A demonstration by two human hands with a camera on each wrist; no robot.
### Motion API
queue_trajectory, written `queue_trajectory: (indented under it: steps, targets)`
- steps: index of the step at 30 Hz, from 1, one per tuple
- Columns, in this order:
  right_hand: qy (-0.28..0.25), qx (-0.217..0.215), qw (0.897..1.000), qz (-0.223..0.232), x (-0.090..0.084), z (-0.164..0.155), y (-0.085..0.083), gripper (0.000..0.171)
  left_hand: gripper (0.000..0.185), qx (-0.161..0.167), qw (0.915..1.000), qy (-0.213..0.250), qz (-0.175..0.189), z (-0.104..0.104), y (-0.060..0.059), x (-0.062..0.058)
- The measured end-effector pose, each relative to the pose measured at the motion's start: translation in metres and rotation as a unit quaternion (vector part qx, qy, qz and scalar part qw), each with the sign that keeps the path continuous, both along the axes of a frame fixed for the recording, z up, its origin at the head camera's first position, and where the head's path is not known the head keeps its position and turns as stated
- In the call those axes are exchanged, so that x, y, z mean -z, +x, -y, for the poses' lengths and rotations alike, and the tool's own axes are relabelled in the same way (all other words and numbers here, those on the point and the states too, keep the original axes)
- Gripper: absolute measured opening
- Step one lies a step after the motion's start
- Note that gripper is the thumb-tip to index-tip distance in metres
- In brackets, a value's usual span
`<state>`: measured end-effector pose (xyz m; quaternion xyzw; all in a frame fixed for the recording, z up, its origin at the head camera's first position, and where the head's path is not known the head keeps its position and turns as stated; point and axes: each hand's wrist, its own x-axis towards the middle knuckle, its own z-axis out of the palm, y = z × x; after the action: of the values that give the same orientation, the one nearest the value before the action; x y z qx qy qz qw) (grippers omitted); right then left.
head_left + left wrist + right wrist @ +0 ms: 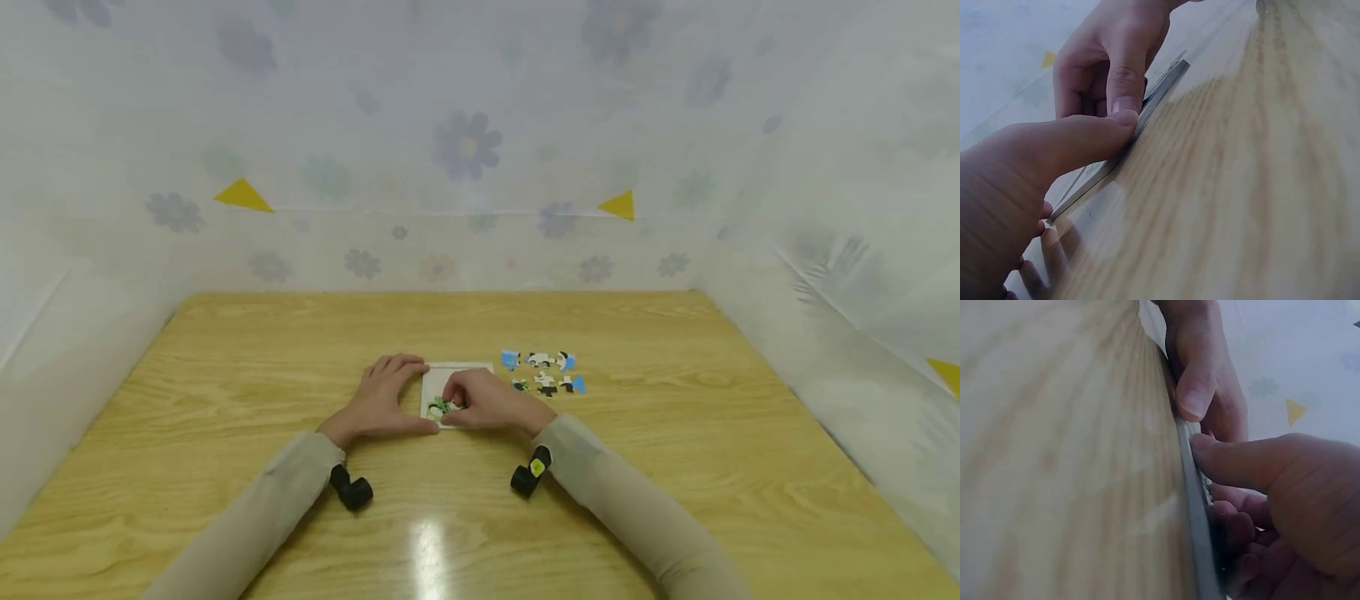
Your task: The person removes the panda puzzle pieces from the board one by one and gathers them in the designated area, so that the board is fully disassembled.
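Both hands resting on a white puzzle tray (457, 369) at table (225, 375) centre: left hand (378, 404) at its nine o'clock edge, right hand (491, 402) pressing a green piece (438, 407). Loose pieces (545, 372) lying near at three o'clock.

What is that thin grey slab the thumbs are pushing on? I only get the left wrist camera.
Observer: It is a white square puzzle tray lying flat on the light wooden table, with a green puzzle piece in its near left corner.
Operator: Are there more pieces?
Observer: Yes, a cluster of loose blue, white and black puzzle pieces lies right of the tray, apart from it.
Operator: Where do the other hand's fingers go?
Observer: The right hand lies over the tray, fingertips at the green piece; the left hand braces the tray's left side.
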<state>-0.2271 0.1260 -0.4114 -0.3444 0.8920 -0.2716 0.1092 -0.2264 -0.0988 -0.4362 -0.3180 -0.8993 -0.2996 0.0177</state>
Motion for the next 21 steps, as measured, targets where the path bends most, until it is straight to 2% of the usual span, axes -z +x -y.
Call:
queue_trajectory:
  steps: [9, 21]
  targets:
    - [0.036, 0.013, 0.999, 0.037, -0.0058, 0.0061, -0.0005, 0.024, 0.088, -0.006, 1.0, -0.003, 0.001, 0.0012, 0.0006, 0.0024]
    - [0.033, 0.029, 0.998, 0.036, -0.0047, 0.0102, -0.0002, 0.025, 0.088, -0.009, 0.9999, -0.006, 0.002, 0.0039, 0.0002, 0.0011]
